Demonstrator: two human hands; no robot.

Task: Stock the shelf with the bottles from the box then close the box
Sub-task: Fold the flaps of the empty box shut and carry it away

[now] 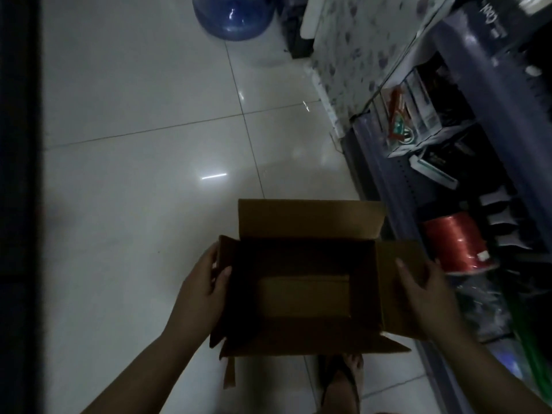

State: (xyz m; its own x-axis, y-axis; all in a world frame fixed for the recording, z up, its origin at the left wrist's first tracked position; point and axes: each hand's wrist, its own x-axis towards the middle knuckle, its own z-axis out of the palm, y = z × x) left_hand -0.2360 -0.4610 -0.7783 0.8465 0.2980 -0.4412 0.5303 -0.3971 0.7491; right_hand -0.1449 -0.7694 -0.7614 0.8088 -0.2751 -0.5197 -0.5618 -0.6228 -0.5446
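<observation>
Dim shop aisle with a glossy white tiled floor (pixel 134 204), and the shelf (pixel 466 162) runs along the right side, crammed with packets and a red spool-looking thing (pixel 457 243), though it's too dark to say if any of that is the bottles. Up top there's a big blue water jug (pixel 233 16) sitting on the floor. The cardboard box (pixel 301 294) is right below the camera, held up over the floor just beside the shelf, all four flaps folded out and nothing visible inside but the bare bottom, so I'd guess the stocking part is done and closing is what's left. For a tidy close I'd fold the two short side flaps in first, then the long far and near ones over them so they hold each other down. Left hand (pixel 203 291) is loosely open, palm flat against the left flap with the thumb hooked over its edge. Right hand (pixel 418 291) is also open, fingers spread across the right flap, pressing on it rather than pinching.
</observation>
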